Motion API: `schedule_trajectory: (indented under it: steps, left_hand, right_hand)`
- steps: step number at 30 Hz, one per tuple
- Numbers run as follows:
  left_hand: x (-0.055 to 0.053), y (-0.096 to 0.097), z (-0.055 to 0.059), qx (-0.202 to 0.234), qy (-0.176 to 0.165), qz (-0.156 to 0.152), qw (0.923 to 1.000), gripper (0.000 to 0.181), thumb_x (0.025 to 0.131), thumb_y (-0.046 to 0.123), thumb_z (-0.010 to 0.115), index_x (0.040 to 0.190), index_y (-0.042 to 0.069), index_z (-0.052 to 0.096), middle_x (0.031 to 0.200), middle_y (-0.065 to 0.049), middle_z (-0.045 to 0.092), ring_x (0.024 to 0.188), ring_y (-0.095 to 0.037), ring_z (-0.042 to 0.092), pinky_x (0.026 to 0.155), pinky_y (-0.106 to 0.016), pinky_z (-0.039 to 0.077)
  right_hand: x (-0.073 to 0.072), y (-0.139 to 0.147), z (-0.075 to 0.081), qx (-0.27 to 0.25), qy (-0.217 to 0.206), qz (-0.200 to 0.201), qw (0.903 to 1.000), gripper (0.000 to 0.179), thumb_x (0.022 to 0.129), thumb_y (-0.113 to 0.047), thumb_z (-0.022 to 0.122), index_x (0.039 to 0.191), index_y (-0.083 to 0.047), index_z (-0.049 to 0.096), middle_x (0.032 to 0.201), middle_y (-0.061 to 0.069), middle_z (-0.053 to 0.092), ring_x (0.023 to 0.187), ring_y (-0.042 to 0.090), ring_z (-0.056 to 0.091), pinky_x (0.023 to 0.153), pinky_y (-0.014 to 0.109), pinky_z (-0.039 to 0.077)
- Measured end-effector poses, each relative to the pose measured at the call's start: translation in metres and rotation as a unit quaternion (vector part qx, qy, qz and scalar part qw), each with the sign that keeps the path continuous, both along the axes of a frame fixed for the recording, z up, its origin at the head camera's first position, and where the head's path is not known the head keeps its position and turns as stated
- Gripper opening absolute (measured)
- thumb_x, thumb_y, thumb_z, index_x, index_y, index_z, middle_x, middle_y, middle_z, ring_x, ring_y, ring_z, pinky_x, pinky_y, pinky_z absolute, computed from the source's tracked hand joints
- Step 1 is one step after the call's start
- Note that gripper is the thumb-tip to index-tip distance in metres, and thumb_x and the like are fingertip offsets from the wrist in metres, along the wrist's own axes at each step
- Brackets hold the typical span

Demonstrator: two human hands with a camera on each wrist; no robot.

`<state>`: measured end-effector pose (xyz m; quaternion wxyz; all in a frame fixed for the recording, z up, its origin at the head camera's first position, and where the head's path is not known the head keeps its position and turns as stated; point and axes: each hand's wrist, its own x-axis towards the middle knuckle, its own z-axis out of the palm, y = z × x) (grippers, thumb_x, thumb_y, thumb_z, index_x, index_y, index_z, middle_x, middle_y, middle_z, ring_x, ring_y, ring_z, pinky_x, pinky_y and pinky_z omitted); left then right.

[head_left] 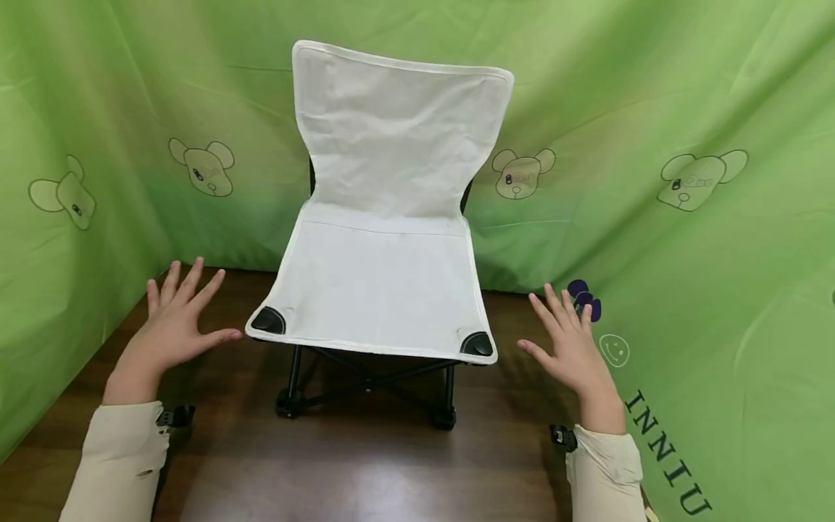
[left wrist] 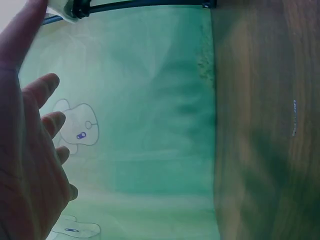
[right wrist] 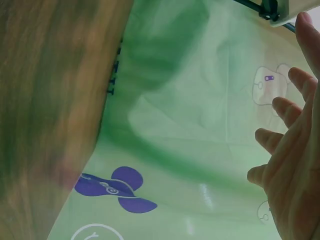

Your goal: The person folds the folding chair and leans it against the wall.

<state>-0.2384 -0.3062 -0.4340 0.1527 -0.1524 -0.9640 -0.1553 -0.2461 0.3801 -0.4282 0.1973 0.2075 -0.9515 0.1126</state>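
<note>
A folding chair [head_left: 385, 283] with a white fabric seat and backrest stands unfolded in the middle of the head view. Black corner caps [head_left: 477, 344] sit at the seat's front corners, over thin black crossed legs [head_left: 368, 383]. To the left of the seat my left hand [head_left: 172, 322] is spread, its thumb close to the front left corner. On the other side my right hand [head_left: 570, 348] is spread too, a short way from the front right corner. Both hands hold nothing. Each wrist view shows its hand with fingers extended and part of the chair frame at the top.
Green cloth [head_left: 750, 290] printed with bear heads and letters hangs behind the chair and along both sides, close to each hand. A brown wood-grain surface [head_left: 365, 464] lies under the chair. Black straps with small devices sit at both sleeve cuffs.
</note>
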Motion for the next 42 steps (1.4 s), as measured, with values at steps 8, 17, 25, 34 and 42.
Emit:
schedule_trajectory:
  steps: [8,17,25,34,42]
  left_hand:
    - [0.005,0.006,0.01,0.001,0.019,-0.015,0.9997,0.116,0.08,0.062,0.08,0.166,0.026,0.012,0.172,-0.014,-0.008,0.154,-0.038,-0.025,0.114,-0.07,-0.023]
    - [0.01,0.014,0.023,0.019,0.039,-0.036,0.9984,0.119,0.076,0.056,0.086,0.166,0.024,0.016,0.173,-0.01,-0.006,0.156,-0.039,-0.02,0.117,-0.07,-0.017]
    - [0.014,0.02,0.029,0.038,0.052,-0.062,0.996,0.122,0.071,0.046,0.092,0.166,0.025,0.018,0.174,-0.008,0.001,0.158,-0.038,-0.012,0.121,-0.066,-0.011]
    - [0.021,0.026,0.043,0.081,0.104,-0.124,0.9834,0.125,0.059,0.025,0.1,0.163,0.019,0.031,0.173,-0.006,0.01,0.159,-0.035,-0.002,0.126,-0.058,-0.003]
    - [0.028,0.031,0.047,0.13,0.083,-0.152,0.9763,0.119,0.059,0.017,0.099,0.16,0.017,0.037,0.173,-0.002,0.015,0.16,-0.027,0.001,0.126,-0.061,0.005]
  right_hand:
    - [0.002,-0.008,0.008,-0.015,0.022,0.036,0.999,0.09,0.093,-0.048,0.073,0.165,-0.025,0.024,0.173,0.009,0.01,0.159,0.035,0.0,0.122,0.065,-0.01]
    - [0.006,-0.014,0.02,-0.034,0.058,0.072,0.9951,0.089,0.095,-0.065,0.06,0.164,-0.019,0.028,0.171,0.013,0.016,0.159,0.036,0.003,0.124,0.062,-0.01]
    - [0.012,-0.021,0.029,-0.046,0.07,0.095,0.992,0.094,0.093,-0.076,0.048,0.162,-0.015,0.03,0.171,0.013,0.018,0.159,0.035,0.004,0.124,0.061,-0.009]
    - [0.016,-0.031,0.04,-0.054,0.098,0.124,0.9859,0.094,0.093,-0.074,0.051,0.157,-0.007,0.039,0.168,0.018,0.024,0.158,0.038,0.01,0.124,0.062,-0.006]
    - [0.02,-0.036,0.046,-0.064,0.103,0.145,0.9819,0.095,0.091,-0.074,0.055,0.158,-0.008,0.04,0.166,0.019,0.029,0.158,0.036,0.016,0.126,0.06,-0.002]
